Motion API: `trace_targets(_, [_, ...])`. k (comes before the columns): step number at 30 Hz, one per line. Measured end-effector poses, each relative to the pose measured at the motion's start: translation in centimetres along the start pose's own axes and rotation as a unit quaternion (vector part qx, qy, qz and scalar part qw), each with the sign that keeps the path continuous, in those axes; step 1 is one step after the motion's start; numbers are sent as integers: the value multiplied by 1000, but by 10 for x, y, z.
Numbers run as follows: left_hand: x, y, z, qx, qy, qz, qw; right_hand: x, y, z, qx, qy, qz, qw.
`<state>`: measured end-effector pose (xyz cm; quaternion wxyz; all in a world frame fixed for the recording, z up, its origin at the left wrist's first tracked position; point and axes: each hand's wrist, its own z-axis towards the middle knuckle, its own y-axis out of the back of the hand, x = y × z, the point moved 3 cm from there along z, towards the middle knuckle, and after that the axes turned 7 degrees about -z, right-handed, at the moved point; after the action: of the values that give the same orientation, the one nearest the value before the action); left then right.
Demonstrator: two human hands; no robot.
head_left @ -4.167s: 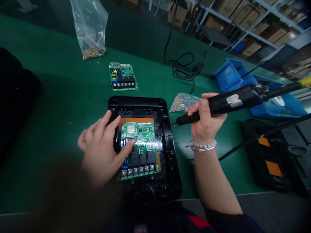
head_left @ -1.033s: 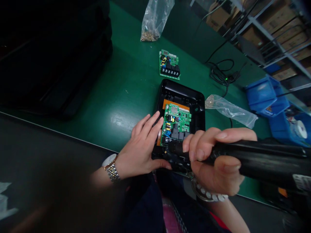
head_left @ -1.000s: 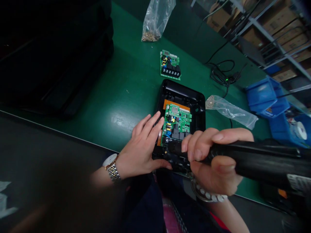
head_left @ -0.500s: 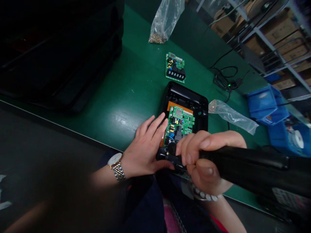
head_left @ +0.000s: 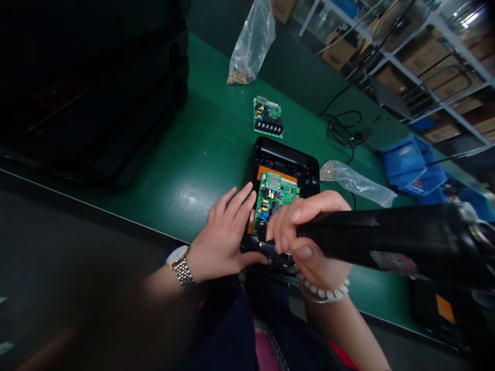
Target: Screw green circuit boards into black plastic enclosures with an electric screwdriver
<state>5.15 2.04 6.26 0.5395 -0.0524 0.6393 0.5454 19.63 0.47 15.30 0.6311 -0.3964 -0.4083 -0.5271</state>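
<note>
My right hand (head_left: 315, 226) is wrapped round a black electric screwdriver (head_left: 359, 232). Its front end points down at the lower part of a green circuit board (head_left: 276, 193), where my fingers hide the tip. That board, with an orange sheet (head_left: 286, 176) beneath it, lies inside a black plastic housing (head_left: 286, 149). Against the housing's left side, my left hand (head_left: 222, 239) rests with its fingers stretched out and apart, the thumb along the near edge. A second circuit board (head_left: 268, 118) lies on the green table, just beyond the housing.
Tall stacked black trays or cases (head_left: 154, 93) fill the left. Clear bags of small metal parts stand behind (head_left: 249, 46) and lie to the right (head_left: 359, 183). Coiled cable (head_left: 344, 131) and blue bins (head_left: 412, 165) are at the far right. Another black piece (head_left: 425, 309) sits near the front edge.
The view has shifted, so the scene sits further left in the picture. The screwdriver's rear end has swung up towards level. Both hands stay at the housing.
</note>
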Motion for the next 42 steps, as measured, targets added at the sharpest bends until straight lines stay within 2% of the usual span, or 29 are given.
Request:
trace_targets(2, [0,1,0,1,6,12,1000,10,7,4,4,37,9,999])
trace_targets(4, [0,1,1,7,10,24,1000,22,22,3,-25,51,-30,998])
trace_targets(6, [-1,3,1,3,7,36,999,29,44,-4,-76,10,-141,987])
trace_targets(8, [-3,6,-1,-16,-7,45,999,30,69,-18,-122,-74,-280,949])
trace_targets(11, [-11,9,-7,-57,-29,39,997,25,110,-45,-160,-176,-430,871])
trace_targets(14, [-21,10,-14,-95,-45,37,994,21,152,-76,-180,-249,-541,783])
trace_targets(16, [-29,10,-17,-115,-50,47,991,18,181,-97,-189,-303,-607,710])
trace_targets(19, [-39,8,-20,-119,-61,53,990,12,218,-129,-191,-415,-688,564])
trace_targets(20, [-42,6,-21,-108,-72,54,990,9,227,-138,-186,-446,-701,525])
trace_targets(21, [-44,3,-22,-94,-86,57,990,6,234,-147,-179,-469,-707,498])
trace_targets(22, [-46,-1,-23,-79,-103,65,989,2,240,-154,-171,-483,-710,483])
trace_targets(25, [-50,-16,-26,-46,-142,102,984,-5,250,-171,-155,-489,-717,472])
trace_targets(28, [-52,-31,-26,-21,-154,144,977,-9,258,-179,-163,-469,-737,459])
trace_targets(32, [-60,-40,-19,-20,-168,160,972,-12,267,-183,-165,-415,-766,463])
trace_targets(38, [-83,-22,-11,-53,-173,154,971,-13,260,-190,-163,-365,-777,486])
trace_targets(42, [-104,0,-10,-165,-204,180,948,-10,247,-190,-157,-346,-783,492])
